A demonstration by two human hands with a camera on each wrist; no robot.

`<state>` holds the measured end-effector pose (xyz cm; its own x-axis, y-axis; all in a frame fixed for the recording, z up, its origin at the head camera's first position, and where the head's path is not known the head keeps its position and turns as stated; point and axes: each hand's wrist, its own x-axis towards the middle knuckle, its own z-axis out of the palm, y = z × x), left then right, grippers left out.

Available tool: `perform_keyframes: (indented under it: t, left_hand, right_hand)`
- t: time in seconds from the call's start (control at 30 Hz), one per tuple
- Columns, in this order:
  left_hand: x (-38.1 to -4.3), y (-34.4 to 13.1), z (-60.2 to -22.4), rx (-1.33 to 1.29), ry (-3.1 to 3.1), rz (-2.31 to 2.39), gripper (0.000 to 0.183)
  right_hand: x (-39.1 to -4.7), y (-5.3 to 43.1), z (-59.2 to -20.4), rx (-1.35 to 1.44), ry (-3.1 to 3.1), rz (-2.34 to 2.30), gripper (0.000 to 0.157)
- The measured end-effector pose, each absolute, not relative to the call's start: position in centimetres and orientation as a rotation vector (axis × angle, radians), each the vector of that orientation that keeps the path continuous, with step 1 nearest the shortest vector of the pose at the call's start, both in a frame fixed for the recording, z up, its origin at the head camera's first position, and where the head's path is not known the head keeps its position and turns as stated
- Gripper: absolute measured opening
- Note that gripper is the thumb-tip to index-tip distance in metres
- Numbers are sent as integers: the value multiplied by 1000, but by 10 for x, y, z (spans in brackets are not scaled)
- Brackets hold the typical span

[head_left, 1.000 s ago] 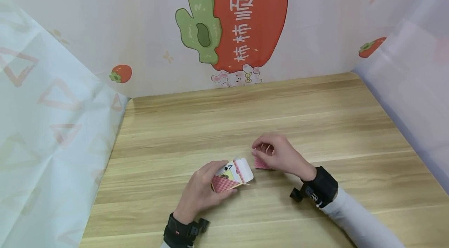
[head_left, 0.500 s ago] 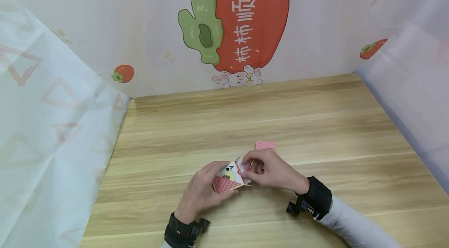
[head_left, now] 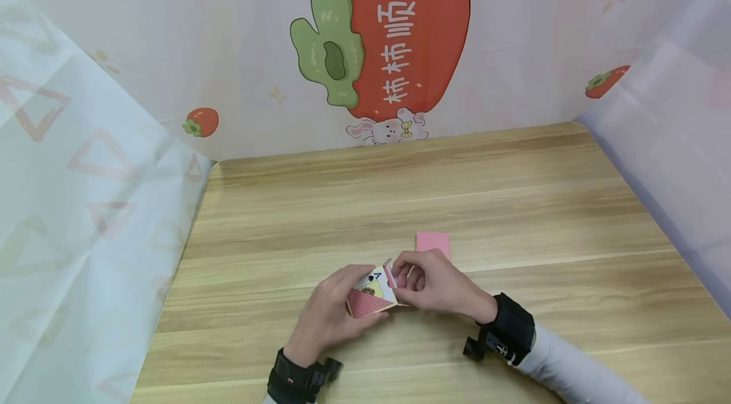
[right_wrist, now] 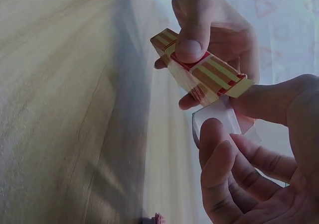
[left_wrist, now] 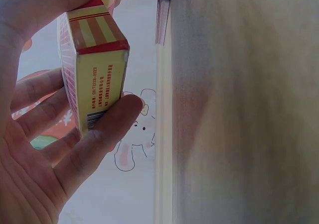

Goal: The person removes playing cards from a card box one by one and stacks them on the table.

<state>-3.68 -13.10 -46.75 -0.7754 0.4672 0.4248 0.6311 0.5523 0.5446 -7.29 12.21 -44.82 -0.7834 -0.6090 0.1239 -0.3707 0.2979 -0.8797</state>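
Observation:
My left hand (head_left: 331,306) grips a playing-card box (head_left: 372,293) by its sides, with an ace of spades printed on the face. In the left wrist view the thumb lies along the yellow side of the box (left_wrist: 102,82), near a barcode. At the box's open end, my right hand (head_left: 440,283) pinches the white lid flap (right_wrist: 215,115) between thumb and fingers. Behind the right hand a stack of red-backed cards (head_left: 433,243) lies on the table, partly covered by that hand. Inside the box nothing can be made out.
The wooden table (head_left: 297,207) reaches back to a white cloth (head_left: 245,42) printed with persimmons and a rabbit. More cloth hangs at the left and right sides. Each wrist wears a black camera band (head_left: 508,328).
My right hand has left the card stack, moving left and toward me to the box's flap. The stack now shows more. The left hand and box have hardly moved.

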Motion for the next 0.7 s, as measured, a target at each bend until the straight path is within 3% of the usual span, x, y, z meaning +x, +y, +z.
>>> perform_keyframes:
  t: [0.7]
  left_hand:
    - [-36,-131,-469,-909,-2590,-974,73]
  right_hand:
    - [-77,126,-444,-741,2217,-1452,10]
